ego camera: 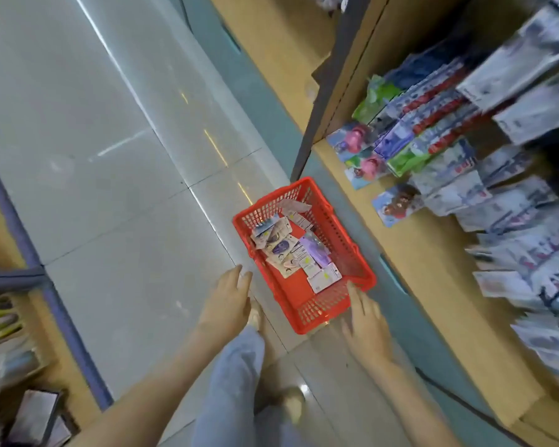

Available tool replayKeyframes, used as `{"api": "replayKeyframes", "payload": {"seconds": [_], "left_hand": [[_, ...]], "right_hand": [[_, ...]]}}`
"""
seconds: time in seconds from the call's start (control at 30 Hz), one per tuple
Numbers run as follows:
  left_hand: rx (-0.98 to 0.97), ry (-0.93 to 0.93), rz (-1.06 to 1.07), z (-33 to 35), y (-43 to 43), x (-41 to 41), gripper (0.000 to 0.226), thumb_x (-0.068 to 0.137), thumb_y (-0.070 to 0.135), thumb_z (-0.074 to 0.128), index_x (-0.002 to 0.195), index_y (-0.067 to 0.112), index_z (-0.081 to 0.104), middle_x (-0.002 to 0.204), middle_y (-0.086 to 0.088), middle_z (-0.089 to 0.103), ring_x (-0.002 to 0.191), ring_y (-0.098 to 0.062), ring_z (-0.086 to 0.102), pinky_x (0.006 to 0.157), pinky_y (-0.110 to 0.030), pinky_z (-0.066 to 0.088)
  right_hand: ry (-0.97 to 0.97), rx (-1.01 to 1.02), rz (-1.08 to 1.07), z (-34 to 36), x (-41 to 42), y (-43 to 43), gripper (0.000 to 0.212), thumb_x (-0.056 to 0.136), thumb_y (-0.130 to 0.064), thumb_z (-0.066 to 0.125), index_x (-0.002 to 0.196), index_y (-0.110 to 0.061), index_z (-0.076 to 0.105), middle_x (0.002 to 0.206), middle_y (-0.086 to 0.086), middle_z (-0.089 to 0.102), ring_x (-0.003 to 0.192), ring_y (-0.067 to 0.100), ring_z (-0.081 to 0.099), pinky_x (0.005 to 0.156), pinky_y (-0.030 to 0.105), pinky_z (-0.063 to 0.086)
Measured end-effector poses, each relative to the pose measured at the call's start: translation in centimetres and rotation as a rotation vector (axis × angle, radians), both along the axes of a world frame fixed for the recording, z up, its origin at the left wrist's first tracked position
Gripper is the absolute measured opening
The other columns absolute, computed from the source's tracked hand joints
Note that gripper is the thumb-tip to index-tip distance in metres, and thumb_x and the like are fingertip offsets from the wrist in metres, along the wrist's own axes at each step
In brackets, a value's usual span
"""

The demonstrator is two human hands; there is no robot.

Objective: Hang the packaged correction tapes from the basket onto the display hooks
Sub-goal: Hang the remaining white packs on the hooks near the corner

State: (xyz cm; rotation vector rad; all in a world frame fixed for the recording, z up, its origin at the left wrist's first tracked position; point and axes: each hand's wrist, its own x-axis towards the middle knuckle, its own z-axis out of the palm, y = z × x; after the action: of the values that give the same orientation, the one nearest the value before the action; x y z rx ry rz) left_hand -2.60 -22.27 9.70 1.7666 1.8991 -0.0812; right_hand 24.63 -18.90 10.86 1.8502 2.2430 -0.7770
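Red basket (355,253) (tiled floor (110,204))

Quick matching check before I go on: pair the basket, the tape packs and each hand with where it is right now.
Things:
1. red basket
2. correction tape packs
3. left hand
4. right hand

Places:
A. inside the basket
B. open, fingertips at the basket's near right corner
C. on the floor beside the display shelf
D. open, over the floor left of the basket

Pairs: 1-C, 2-A, 3-D, 4-B
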Motion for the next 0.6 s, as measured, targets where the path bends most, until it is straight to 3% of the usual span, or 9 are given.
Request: {"api": "replayKeyframes", "payload": {"seconds": [0.13, 0.23, 0.3, 0.37, 0.47, 0.53, 0.6], "left_hand": [[-0.051, -0.003, 0.05, -10.1, 3.2, 0.9, 0.076, 0.038, 0.0, 0.087, 0.11, 0.002, 0.062, 0.108, -0.021, 0.066, 0.094, -0.036, 0.068, 0.075, -0.039, 0.058], [-0.091, -0.038, 0.101, -19.3, 5.9, 3.0, 0.075, 0.05, -0.008, 0.077, 0.122, -0.007, 0.056, 0.117, -0.029, 0.06, 0.103, -0.046, 0.062, 0.086, -0.049, 0.054], [-0.116, 0.0, 0.123, -24.4, 8.2, 4.7, 0.076, 0.056, -0.004, 0.076, 0.128, -0.006, 0.052, 0.123, -0.029, 0.056, 0.11, -0.046, 0.058, 0.09, -0.048, 0.052], [-0.148, 0.089, 0.198, -29.0, 11.0, 6.0, 0.078, 0.075, 0.005, 0.069, 0.144, 0.0, 0.034, 0.144, -0.023, 0.04, 0.132, -0.038, 0.042, 0.107, -0.041, 0.038], [-0.1, 0.273, 0.22, -34.5, 15.0, 6.3, 0.073, 0.092, 0.019, 0.052, 0.153, 0.006, 0.012, 0.159, -0.02, 0.014, 0.147, -0.035, 0.015, 0.119, -0.042, 0.014], [0.032, 0.445, 0.162, -37.0, 16.2, 5.1, 0.067, 0.091, 0.024, 0.047, 0.152, 0.007, 0.024, 0.159, -0.021, 0.018, 0.148, -0.037, 0.016, 0.12, -0.048, 0.01], [0.135, 0.547, 0.176, -38.2, 16.2, 3.3, 0.061, 0.085, 0.026, 0.055, 0.142, 0.008, 0.045, 0.152, -0.022, 0.034, 0.143, -0.039, 0.028, 0.118, -0.053, 0.013]], "right_hand": [[-0.003, -0.075, 0.057, -11.8, -1.5, 2.6, 0.1, 0.051, -0.003, 0.087, 0.141, -0.003, 0.043, 0.12, 0.021, 0.061, 0.1, 0.041, 0.063, 0.079, 0.049, 0.055], [-0.023, -0.069, 0.12, -20.7, -1.6, 4.1, 0.109, 0.046, -0.007, 0.09, 0.142, -0.007, 0.037, 0.126, 0.021, 0.059, 0.106, 0.04, 0.062, 0.085, 0.048, 0.053], [-0.043, -0.035, 0.189, -26.3, -1.3, 5.4, 0.109, 0.048, -0.008, 0.089, 0.143, -0.007, 0.035, 0.13, 0.02, 0.057, 0.114, 0.037, 0.059, 0.093, 0.044, 0.05], [-0.045, 0.037, 0.289, -32.0, -1.4, 7.7, 0.106, 0.049, -0.006, 0.087, 0.141, -0.005, 0.035, 0.131, 0.019, 0.058, 0.118, 0.034, 0.058, 0.101, 0.042, 0.042], [-0.04, 0.097, 0.437, -40.1, -3.2, 11.4, 0.101, 0.048, -0.003, 0.083, 0.138, -0.004, 0.036, 0.13, 0.018, 0.059, 0.119, 0.033, 0.057, 0.096, 0.045, 0.048], [-0.049, 0.12, 0.569, -45.1, -5.5, 13.5, 0.094, 0.049, -0.006, 0.083, 0.134, -0.003, 0.043, 0.126, 0.016, 0.062, 0.117, 0.031, 0.059, 0.094, 0.044, 0.05], [-0.07, 0.09, 0.717, -49.5, -7.7, 14.9, 0.091, 0.043, -0.018, 0.091, 0.126, -0.002, 0.056, 0.121, 0.016, 0.064, 0.114, 0.032, 0.062, 0.095, 0.046, 0.05]]}}
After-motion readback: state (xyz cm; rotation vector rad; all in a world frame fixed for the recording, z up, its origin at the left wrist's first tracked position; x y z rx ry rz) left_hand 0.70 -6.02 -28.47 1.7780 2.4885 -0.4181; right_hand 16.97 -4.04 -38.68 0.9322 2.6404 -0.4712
